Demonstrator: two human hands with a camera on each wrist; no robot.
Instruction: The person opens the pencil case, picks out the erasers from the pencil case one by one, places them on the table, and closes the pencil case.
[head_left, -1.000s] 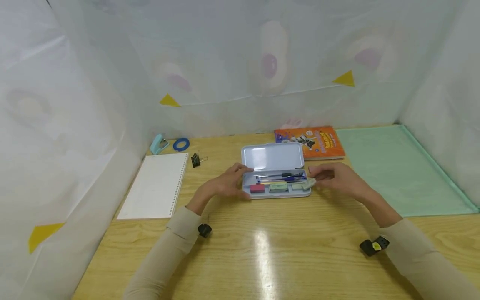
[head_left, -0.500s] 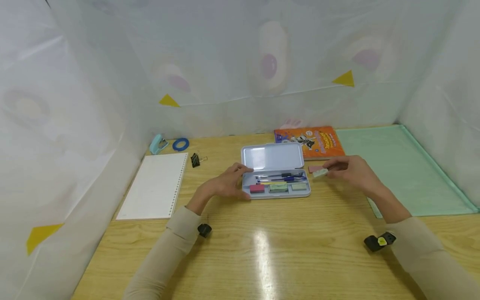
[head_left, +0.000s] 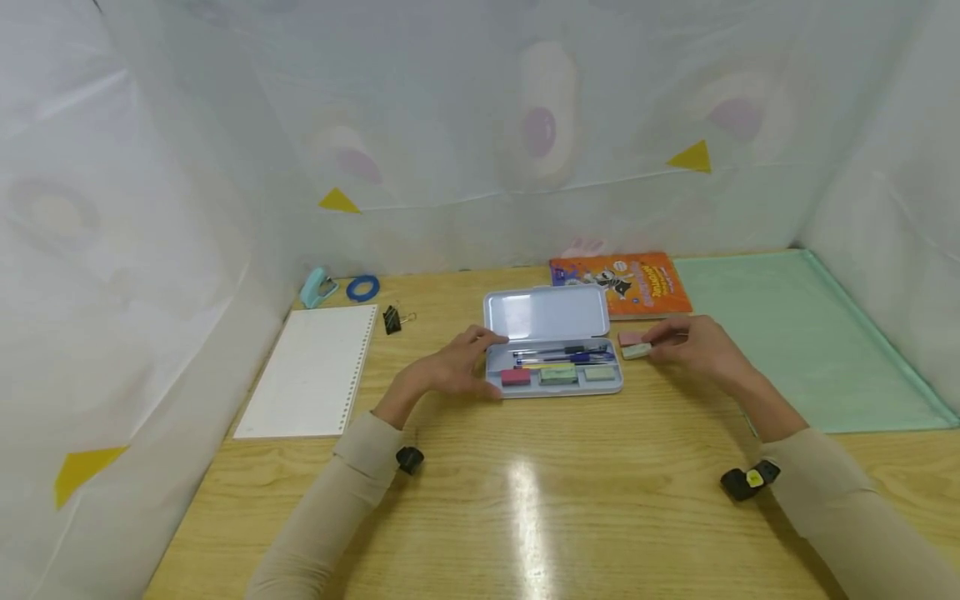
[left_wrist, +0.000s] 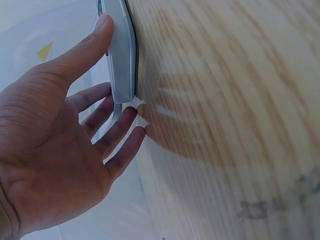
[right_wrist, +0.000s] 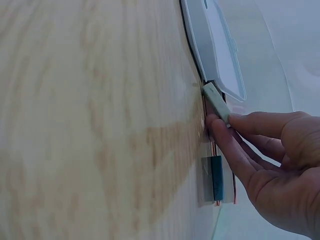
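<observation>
Lowered beside the pencil case [head_left: 553,343], right hand [head_left: 693,346] pinches a seemingly pale-green eraser [head_left: 637,351]; left hand [head_left: 450,371] relaxed.

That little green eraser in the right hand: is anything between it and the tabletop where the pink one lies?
Nothing visible does. The right hand pinches the green eraser low over bare table, right beside the pink eraser, just right of the open pencil case.
</observation>
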